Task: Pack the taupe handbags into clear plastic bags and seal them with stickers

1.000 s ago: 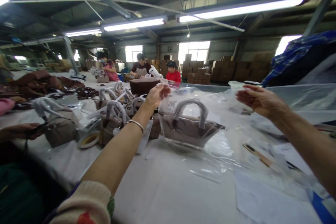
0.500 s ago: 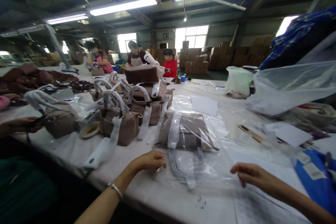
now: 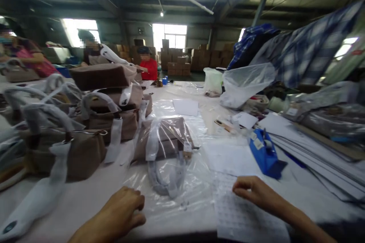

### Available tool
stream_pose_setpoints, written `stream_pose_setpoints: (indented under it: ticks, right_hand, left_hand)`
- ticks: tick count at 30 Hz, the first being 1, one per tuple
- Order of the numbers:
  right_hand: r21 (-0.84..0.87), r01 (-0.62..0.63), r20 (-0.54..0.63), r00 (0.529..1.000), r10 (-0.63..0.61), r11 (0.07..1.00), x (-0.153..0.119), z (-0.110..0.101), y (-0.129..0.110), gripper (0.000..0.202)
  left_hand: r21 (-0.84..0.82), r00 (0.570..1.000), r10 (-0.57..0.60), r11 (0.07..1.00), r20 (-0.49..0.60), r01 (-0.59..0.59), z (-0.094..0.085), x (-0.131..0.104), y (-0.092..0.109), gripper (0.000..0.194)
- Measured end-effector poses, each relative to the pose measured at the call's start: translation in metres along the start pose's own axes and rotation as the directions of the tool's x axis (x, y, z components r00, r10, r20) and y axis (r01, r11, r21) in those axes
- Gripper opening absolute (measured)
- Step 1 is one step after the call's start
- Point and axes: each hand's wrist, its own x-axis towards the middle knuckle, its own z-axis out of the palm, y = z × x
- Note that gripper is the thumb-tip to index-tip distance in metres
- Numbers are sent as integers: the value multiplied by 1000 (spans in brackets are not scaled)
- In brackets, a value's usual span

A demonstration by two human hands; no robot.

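Observation:
A taupe handbag (image 3: 165, 136) lies inside a clear plastic bag (image 3: 196, 193) on the table, its wrapped handles pointing toward me. My left hand (image 3: 124, 209) is at the lower left of the plastic, thumb and fingers apart, with nothing visible in it. Over a printed sheet (image 3: 242, 212) on the right is my right hand (image 3: 251, 190), its fingers bent together; whether it pinches something small is hidden. A blue tape dispenser (image 3: 264, 155) stands just beyond that hand.
Several taupe bags (image 3: 82, 152) with wrapped handles crowd the left. White sheets (image 3: 185, 107), a wooden-handled brush (image 3: 224, 125) and a translucent bag (image 3: 245, 83) lie farther back. Three people are across the table, one in a red top (image 3: 149, 70).
The view has turned right and come closer to the table. A small tag now shows at the handbag's right side, and my right hand is over the printed sheet near the blue dispenser.

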Motion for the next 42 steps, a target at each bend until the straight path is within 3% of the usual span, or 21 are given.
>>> stream_pose_setpoints:
  ticks: [2,5,7,9,11,14,17,19,21,23,25,27,29,33,36,38,40,42]
  right_hand:
    - [-81,-201,-142,972,188,976,-16,-20,23,25]
    - [-220,-483,-284,863,418,848,-45,-37,64,29]
    - [-242,-563,-343,811,473,790,-64,-35,86,34]
    - [-197,-581,-380,788,484,790,-78,-25,101,41]
    - [-60,-599,-355,760,544,798,-88,-6,109,42]
    - [354,-588,-275,677,683,727,-95,28,109,39]
    - [749,-358,-250,625,739,557,-99,49,101,37]
    - [870,-222,-208,642,738,439,-102,47,92,38]
    - [928,-164,-127,704,699,335,-103,30,83,39]
    - [964,-143,-34,772,634,226,-102,6,74,36]
    - [985,-114,18,812,583,129,-100,-17,67,31]
    - [994,-82,30,824,566,67,-97,-31,63,29]
    - [997,-70,34,824,566,42,-95,-34,63,31]
    - [981,-150,54,819,571,122,-97,-18,81,38]
    - [877,-351,92,794,600,330,-103,-8,107,46]
    - [685,-514,44,736,676,516,-107,-11,123,49]
    - [459,-605,-128,680,722,651,-105,-20,128,46]
    - [301,-572,-303,702,645,763,-94,-27,121,42]
  left_hand:
    - [-132,993,117,985,34,-112,-3,5,24,21]
    - [-340,949,311,899,48,-277,0,21,73,23]
    - [-411,910,414,827,-17,-384,13,38,108,27]
    - [-449,871,487,766,-63,-460,32,59,137,30]
    - [-459,859,509,753,-48,-472,54,78,157,30]
    - [-441,870,493,776,-23,-451,74,98,172,27]
    - [-490,888,460,778,17,-394,71,105,177,25]
    - [-537,904,425,772,37,-341,64,105,178,22]
    - [-558,925,376,781,63,-280,60,104,177,19]
    - [-569,937,316,803,150,-179,61,102,174,27]
    - [-608,920,285,791,270,-66,66,103,171,37]
    - [-722,886,332,692,325,6,71,108,172,45]
    - [-876,877,400,480,267,48,73,116,179,53]
    - [-976,921,364,-111,136,188,74,137,207,57]
    - [-895,966,242,-405,94,189,81,152,227,57]
    - [-858,985,142,-488,102,159,86,161,235,57]
    - [-855,991,77,-501,112,136,89,166,239,57]
    - [-879,995,39,-467,91,99,87,168,239,54]
